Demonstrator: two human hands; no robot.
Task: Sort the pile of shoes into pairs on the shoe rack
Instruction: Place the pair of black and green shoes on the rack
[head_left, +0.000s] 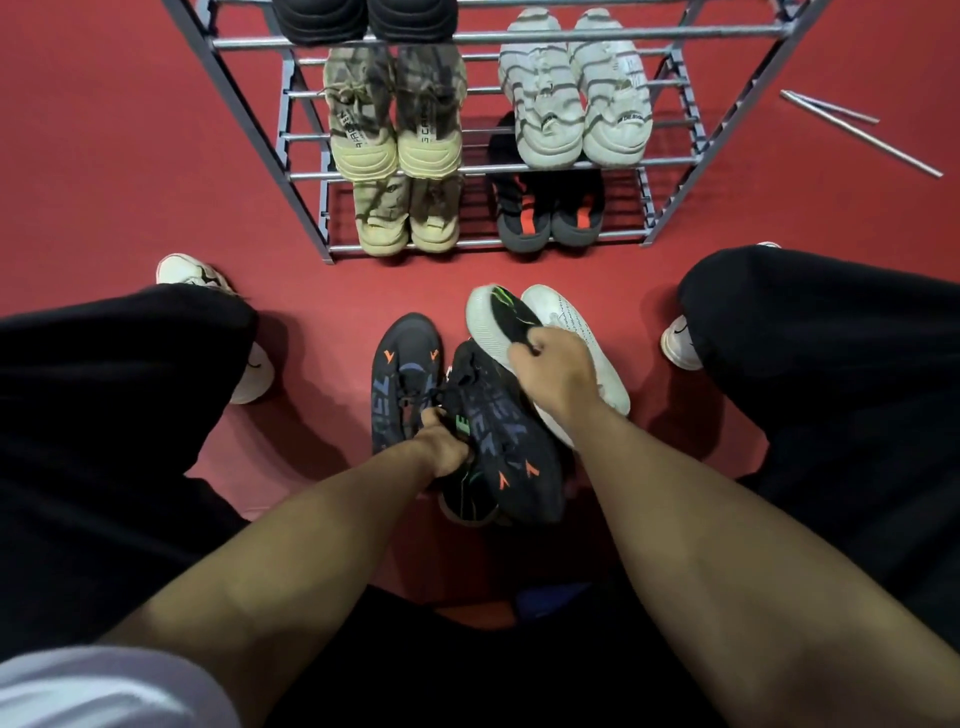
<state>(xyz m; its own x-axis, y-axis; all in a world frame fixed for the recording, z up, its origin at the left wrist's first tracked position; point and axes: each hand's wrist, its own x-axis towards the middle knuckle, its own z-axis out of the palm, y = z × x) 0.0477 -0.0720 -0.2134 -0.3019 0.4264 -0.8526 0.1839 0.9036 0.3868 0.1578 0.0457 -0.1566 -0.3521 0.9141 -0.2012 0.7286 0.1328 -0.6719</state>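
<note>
While the person crouches on a red floor, four loose shoes lie between their legs, just short of a grey shoe rack. Their left hand grips a dark shoe with orange marks near its collar. Its match sits just to the left, upright. Their right hand pinches a black-and-green shoe, beside a white shoe. Paired shoes already fill the rack's shelves.
</note>
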